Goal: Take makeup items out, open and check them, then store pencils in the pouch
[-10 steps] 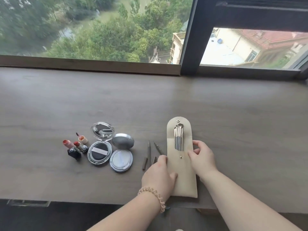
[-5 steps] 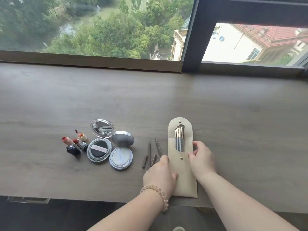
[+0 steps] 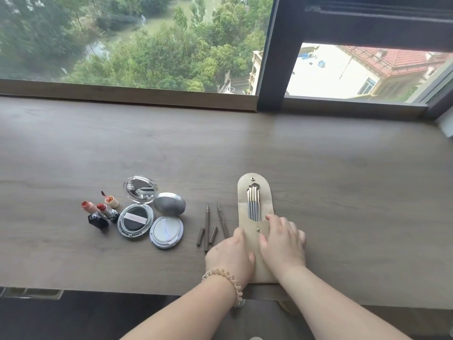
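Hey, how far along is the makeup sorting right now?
Done: the lipsticks stand uncapped and both compacts lie open on the table, so taking out and checking looks finished. In hand: the left hand and right hand rest flat on the open pouch, which shows brushes. Left: the two pencils and their caps remain beside it.

A high-rise room: a wooden counter (image 3: 318, 168) runs under a window (image 3: 137, 40) overlooking treetops and roofs.
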The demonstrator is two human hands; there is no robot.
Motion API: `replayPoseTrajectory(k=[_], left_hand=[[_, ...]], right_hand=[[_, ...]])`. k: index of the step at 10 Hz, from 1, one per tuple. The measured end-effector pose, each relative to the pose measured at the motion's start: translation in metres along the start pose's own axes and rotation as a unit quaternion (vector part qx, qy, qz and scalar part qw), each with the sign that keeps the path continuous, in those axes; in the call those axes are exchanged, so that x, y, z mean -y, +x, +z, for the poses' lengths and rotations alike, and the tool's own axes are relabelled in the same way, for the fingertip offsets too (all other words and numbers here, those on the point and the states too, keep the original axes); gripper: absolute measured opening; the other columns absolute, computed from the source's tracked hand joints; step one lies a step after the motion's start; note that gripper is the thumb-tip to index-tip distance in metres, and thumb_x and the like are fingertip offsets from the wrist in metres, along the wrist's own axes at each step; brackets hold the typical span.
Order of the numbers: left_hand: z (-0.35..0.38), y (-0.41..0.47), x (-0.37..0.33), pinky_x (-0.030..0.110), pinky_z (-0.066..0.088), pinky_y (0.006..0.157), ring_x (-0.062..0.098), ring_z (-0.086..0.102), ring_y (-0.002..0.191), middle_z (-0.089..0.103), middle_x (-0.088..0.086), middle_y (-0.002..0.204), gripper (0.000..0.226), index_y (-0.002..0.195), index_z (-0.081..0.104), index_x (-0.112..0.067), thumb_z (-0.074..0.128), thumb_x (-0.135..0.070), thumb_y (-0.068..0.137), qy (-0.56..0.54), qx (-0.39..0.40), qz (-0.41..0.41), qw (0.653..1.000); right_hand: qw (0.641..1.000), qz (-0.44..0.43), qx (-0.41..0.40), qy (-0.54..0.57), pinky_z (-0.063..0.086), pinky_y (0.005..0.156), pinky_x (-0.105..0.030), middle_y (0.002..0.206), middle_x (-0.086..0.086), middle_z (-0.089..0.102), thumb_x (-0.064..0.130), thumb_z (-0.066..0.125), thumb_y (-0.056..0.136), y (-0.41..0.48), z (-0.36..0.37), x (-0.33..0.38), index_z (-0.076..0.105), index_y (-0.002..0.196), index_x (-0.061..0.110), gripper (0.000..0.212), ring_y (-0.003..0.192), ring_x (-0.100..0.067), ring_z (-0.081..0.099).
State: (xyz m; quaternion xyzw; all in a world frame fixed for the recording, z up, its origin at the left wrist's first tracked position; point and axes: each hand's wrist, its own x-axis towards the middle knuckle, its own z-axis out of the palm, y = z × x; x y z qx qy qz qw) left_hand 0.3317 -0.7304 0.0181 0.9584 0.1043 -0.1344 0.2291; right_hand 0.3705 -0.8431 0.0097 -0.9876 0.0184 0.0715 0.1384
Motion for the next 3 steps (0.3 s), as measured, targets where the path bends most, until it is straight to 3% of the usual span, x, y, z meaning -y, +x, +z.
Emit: replayPoseTrajectory(k=[1,3], left_hand=[[-0.007,-0.004,-0.002,0.033,0.044,0.074,0.023,0.064,0.100,0.068,0.000,0.103,0.042,0.120,0.036,-0.025,0.049,-0.042,0.084,0.000,-0.014,-0.003,1.000],[-0.037,-0.018,0.016,0.035,0.044,0.085,0.024,0.059,0.109,0.063,0.000,0.116,0.051,0.131,0.033,-0.024,0.049,-0.041,0.086,-0.015,-0.072,-0.014,0.997]], right_hand=[[0.999,-0.006,0.010,0.037,0.025,0.100,-0.035,0.118,0.006,0.056,0.035,0.053,0.086,-0.003,-0.010,-0.003,0.040,0.134,0.027,0.050,0.120,-0.018,0.044],[0.992,-0.014,-0.045,0.115,0.023,0.098,-0.035,0.095,0.011,0.057,0.028,0.059,0.082,-0.005,-0.032,-0.019,0.049,0.125,0.027,0.044,0.108,-0.018,0.050]])
